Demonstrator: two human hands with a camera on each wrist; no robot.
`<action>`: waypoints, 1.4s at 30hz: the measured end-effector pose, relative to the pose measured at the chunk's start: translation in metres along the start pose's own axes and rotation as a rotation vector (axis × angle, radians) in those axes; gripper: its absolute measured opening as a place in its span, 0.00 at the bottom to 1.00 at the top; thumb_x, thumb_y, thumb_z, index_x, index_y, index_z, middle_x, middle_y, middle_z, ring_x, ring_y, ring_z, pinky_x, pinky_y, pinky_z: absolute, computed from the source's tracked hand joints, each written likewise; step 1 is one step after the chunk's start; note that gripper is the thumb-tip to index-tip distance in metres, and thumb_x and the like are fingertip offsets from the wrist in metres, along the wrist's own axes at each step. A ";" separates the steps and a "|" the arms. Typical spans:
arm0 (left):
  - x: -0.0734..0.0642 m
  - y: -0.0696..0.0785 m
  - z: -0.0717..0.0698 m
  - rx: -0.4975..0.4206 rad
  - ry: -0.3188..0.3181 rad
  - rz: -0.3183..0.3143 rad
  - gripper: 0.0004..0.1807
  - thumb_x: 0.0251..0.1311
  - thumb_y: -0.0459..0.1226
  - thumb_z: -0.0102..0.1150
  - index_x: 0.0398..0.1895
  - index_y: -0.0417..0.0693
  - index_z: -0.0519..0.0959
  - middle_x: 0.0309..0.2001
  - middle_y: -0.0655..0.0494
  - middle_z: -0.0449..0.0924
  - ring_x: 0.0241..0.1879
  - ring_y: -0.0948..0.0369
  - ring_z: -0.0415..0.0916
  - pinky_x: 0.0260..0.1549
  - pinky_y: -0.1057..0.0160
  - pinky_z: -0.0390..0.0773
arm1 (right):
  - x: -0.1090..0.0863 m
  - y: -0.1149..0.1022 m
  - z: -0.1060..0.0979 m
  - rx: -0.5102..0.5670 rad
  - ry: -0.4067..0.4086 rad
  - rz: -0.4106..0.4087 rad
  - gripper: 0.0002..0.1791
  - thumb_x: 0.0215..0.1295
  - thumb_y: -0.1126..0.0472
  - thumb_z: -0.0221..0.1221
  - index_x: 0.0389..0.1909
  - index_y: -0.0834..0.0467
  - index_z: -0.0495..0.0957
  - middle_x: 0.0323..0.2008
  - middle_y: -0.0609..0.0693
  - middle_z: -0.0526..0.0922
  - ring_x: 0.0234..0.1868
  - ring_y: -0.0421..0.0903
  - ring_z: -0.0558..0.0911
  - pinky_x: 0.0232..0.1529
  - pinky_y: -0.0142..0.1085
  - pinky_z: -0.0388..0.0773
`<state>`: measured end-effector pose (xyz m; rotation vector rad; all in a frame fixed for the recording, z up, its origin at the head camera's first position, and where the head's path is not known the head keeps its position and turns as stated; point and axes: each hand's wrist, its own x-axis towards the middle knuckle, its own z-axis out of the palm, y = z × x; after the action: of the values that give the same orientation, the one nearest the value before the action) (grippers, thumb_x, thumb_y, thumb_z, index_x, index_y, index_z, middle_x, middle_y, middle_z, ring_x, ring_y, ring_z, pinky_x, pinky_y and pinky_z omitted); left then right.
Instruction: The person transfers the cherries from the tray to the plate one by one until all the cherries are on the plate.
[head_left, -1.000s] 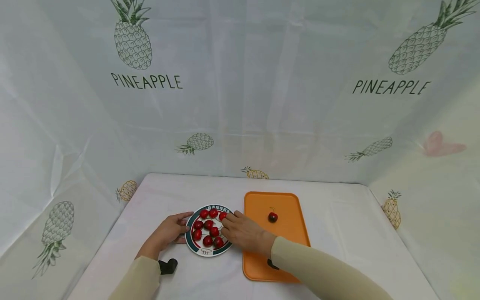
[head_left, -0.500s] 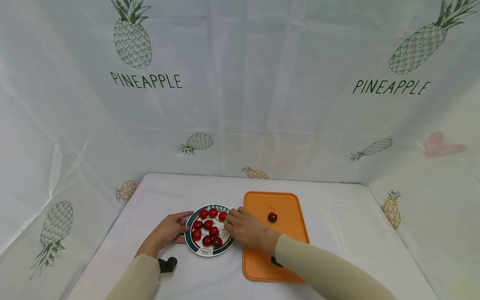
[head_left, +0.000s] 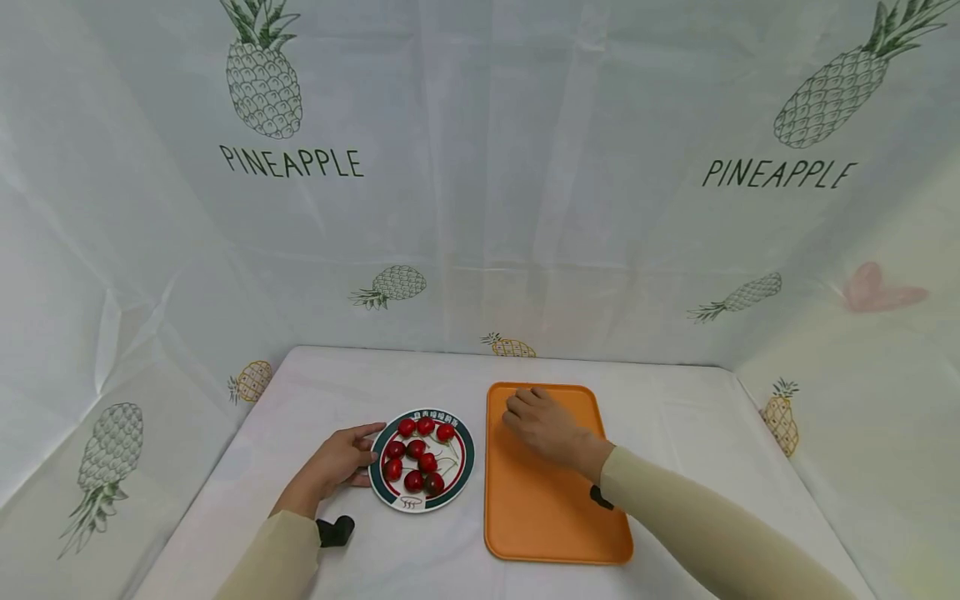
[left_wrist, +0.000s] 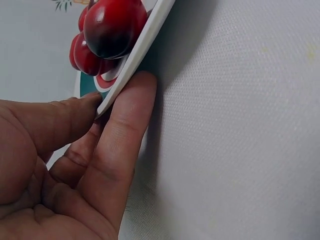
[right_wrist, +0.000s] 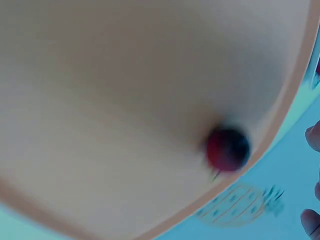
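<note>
My left hand [head_left: 333, 461] pinches the left rim of a round plate [head_left: 467, 454] with a dark green border. In the left wrist view the thumb lies on top of the rim, with a finger [left_wrist: 127, 120] underneath. Several red cherries [head_left: 416, 450] with stems lie on the plate. Over the far part of an orange tray [head_left: 555, 525] hovers my right hand [head_left: 546, 427]. A single dark red cherry [right_wrist: 227, 148] sits near the tray's edge in the right wrist view, hidden in the head view. Loosely bent fingertips [right_wrist: 313, 137] show at the right, apart from that cherry.
A white cloth [head_left: 427, 558] covers the table under plate and tray. The plate stands just left of the tray, with a narrow strip of cloth between. Behind the table hangs a curtain [head_left: 525, 208] printed with pineapples. A black strap piece [head_left: 335, 531] shows at the left wrist.
My right hand has left the plate's right edge and moved right and away over the tray, covering the cherry there. The left hand stays at the plate.
</note>
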<state>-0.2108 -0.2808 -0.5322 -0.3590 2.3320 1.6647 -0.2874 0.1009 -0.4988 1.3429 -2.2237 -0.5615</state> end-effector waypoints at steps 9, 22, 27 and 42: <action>0.000 0.000 0.002 0.008 0.014 -0.003 0.32 0.70 0.24 0.56 0.77 0.47 0.71 0.57 0.38 0.76 0.38 0.56 0.84 0.36 0.54 0.91 | -0.041 0.044 0.018 0.077 -0.024 0.087 0.08 0.70 0.64 0.68 0.44 0.53 0.79 0.44 0.48 0.78 0.46 0.49 0.74 0.51 0.42 0.75; -0.001 0.000 0.003 0.046 0.031 -0.003 0.31 0.71 0.24 0.55 0.77 0.47 0.71 0.56 0.38 0.75 0.38 0.57 0.83 0.36 0.56 0.90 | -0.049 0.045 0.044 0.182 -0.034 0.091 0.13 0.67 0.67 0.69 0.48 0.48 0.83 0.44 0.49 0.76 0.47 0.51 0.72 0.49 0.44 0.75; -0.001 0.001 0.004 0.047 0.029 0.001 0.32 0.71 0.24 0.55 0.77 0.47 0.71 0.56 0.38 0.76 0.38 0.57 0.83 0.36 0.56 0.90 | -0.049 0.042 0.049 0.186 -0.030 0.083 0.11 0.67 0.66 0.69 0.44 0.46 0.83 0.39 0.48 0.73 0.43 0.50 0.70 0.44 0.42 0.72; -0.001 0.001 0.003 0.053 0.036 -0.004 0.31 0.71 0.25 0.56 0.77 0.48 0.71 0.55 0.39 0.74 0.38 0.57 0.82 0.35 0.56 0.90 | -0.053 0.042 0.051 0.153 -0.022 0.076 0.08 0.65 0.62 0.71 0.35 0.51 0.80 0.35 0.49 0.71 0.41 0.50 0.70 0.41 0.40 0.71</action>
<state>-0.2095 -0.2773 -0.5324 -0.3851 2.3947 1.6040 -0.3254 0.1716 -0.5252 1.3250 -2.3652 -0.3872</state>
